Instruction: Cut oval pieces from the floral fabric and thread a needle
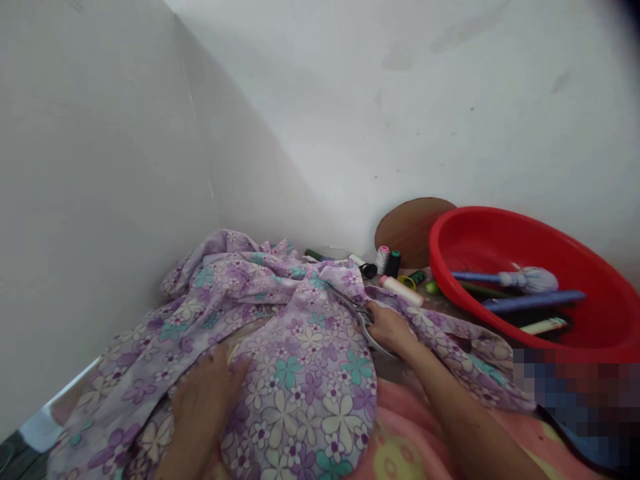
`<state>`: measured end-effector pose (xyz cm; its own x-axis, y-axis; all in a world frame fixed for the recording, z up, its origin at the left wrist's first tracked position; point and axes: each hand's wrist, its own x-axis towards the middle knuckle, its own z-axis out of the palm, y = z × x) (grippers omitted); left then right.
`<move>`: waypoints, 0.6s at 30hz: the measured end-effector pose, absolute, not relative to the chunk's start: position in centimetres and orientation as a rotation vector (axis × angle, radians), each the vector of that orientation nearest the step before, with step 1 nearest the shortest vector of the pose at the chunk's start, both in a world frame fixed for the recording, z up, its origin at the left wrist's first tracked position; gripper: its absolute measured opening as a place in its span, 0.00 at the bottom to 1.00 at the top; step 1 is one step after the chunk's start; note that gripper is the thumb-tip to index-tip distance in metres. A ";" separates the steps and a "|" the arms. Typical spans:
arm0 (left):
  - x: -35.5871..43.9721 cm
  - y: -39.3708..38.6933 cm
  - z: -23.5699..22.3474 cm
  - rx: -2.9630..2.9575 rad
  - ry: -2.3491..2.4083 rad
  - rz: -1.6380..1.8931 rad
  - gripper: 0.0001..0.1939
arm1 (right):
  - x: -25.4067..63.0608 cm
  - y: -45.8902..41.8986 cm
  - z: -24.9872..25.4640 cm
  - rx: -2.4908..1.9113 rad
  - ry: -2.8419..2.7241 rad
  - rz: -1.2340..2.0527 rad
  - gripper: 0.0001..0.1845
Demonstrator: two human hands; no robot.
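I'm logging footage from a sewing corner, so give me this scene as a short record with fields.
right hand: holding metal scissors at the cloth
left hand: resting on the lilac floral cloth
under the cloth: pink blanket
nearby: thread spools, round wooden board
container: red plastic basin holding blue rods

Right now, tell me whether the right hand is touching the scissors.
Touching: the head view shows the right hand closed over the metal scissors, with their handle loop running under it, just above the floral cloth.
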<state>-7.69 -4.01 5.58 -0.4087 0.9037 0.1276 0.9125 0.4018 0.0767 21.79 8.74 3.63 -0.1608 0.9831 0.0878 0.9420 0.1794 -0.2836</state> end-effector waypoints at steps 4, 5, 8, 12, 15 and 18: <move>-2.1 -3.7 7.0 -2.085 -2.282 -0.390 0.19 | 22.8 8.7 4.1 -1.703 -2.177 0.485 0.19; -0.4 -3.5 6.9 -2.252 -2.228 -0.433 0.19 | 23.0 8.6 4.2 -1.657 -2.162 0.558 0.19; 4.8 -2.6 6.4 -2.628 -2.034 -0.442 0.17 | 23.4 7.6 4.7 -1.603 -2.052 0.778 0.18; 9.0 -1.7 5.2 -2.610 -1.970 -0.448 0.19 | 23.6 4.7 5.8 -1.525 -1.756 1.283 0.18; 9.7 -1.3 4.1 -2.577 -1.958 -0.469 0.21 | 23.9 2.2 6.7 -1.411 -1.505 1.463 0.18; 9.4 -1.1 3.0 -2.564 -1.939 -0.471 0.18 | 24.7 0.2 7.5 -1.533 -1.497 1.431 0.20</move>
<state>9.40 -1.11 3.05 0.2479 0.9547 0.1645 0.9239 -0.2840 0.2564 24.71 0.24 7.50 -0.1916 0.9351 -0.2982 0.3403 -0.2217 -0.9138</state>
